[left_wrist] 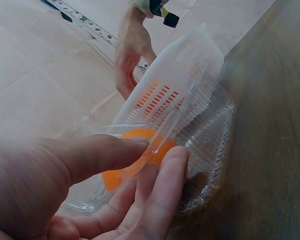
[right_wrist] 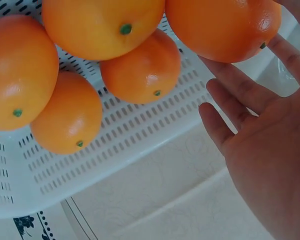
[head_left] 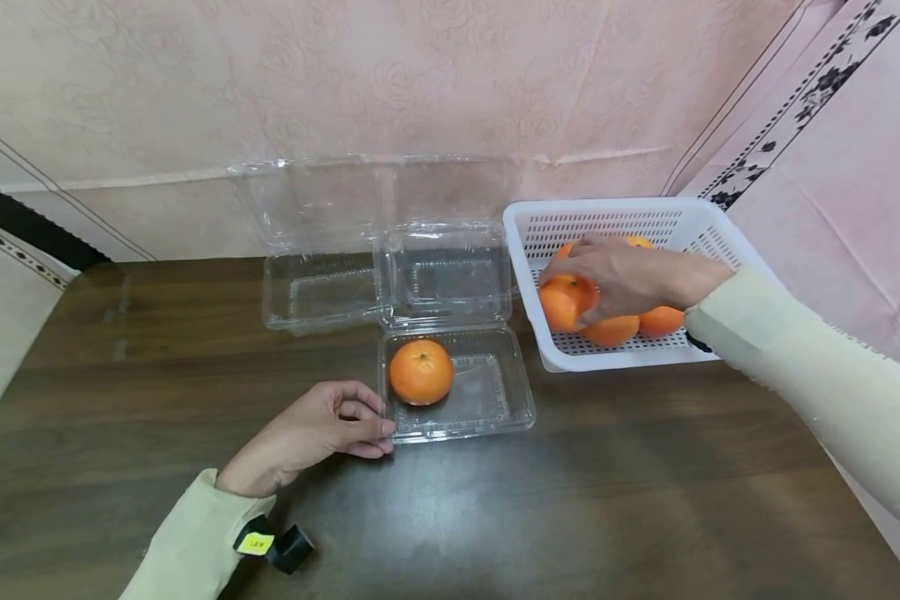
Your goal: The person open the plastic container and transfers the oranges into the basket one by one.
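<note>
My left hand (head_left: 337, 421) pinches the near left corner of a clear plastic clamshell container (head_left: 495, 387), thumb on one side of its rim and fingers on the other. One orange (head_left: 422, 372) sits in the left part of that tray. Over the white basket (head_left: 607, 363), my right hand (head_left: 615, 271) grips an orange (head_left: 566, 302) near the basket's left wall. Up close in the right wrist view, the fingers lie along that orange (right_wrist: 225, 27), with part of the thumb cut off at the upper corner. Several more oranges (right_wrist: 65, 112) lie around it in the basket.
Behind the tray, its transparent lid and another open clear container (head_left: 322, 287) lean toward the patterned wall covering (head_left: 435, 92). The basket stands to the right, close beside the containers. All rest on a dark wooden table (head_left: 157, 392).
</note>
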Motion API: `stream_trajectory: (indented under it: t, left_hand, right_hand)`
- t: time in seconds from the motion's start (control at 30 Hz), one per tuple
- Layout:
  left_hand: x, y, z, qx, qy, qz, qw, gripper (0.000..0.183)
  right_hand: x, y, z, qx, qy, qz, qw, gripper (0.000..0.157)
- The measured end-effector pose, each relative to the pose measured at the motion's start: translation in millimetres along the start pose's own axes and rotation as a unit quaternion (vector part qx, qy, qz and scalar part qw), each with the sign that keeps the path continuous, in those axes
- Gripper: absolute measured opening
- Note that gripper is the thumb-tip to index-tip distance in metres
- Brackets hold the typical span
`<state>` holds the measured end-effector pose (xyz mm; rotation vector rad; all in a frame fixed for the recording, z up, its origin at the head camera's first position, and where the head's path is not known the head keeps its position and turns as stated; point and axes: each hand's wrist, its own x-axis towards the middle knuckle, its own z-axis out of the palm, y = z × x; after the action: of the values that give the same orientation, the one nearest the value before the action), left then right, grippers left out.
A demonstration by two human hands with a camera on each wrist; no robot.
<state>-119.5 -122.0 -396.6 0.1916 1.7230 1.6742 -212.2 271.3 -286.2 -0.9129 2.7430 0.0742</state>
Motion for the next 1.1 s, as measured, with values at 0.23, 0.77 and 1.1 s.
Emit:
stream_trajectory:
  t: [0.23, 0.77, 1.1]
  left_hand:
    - [0.1, -0.2, 0.3, 0.001, -0.002, 0.000, 1.0000, 0.036]
    - [0.5, -2.6, -0.5, -0.006, -0.007, 0.011, 0.9999, 0.035]
    - [1.3, -1.5, -0.7, -0.006, -0.005, 0.004, 1.0000, 0.035]
  right_hand:
    - [2.6, 3.7, 7.5, -0.013, -0.012, 0.000, 1.000, 0.061]
    - [2.9, 8.7, 21.7, -0.028, -0.033, 0.029, 0.999, 0.066]
    - [1.3, 9.4, 26.4, -0.022, -0.030, 0.032, 0.999, 0.067]
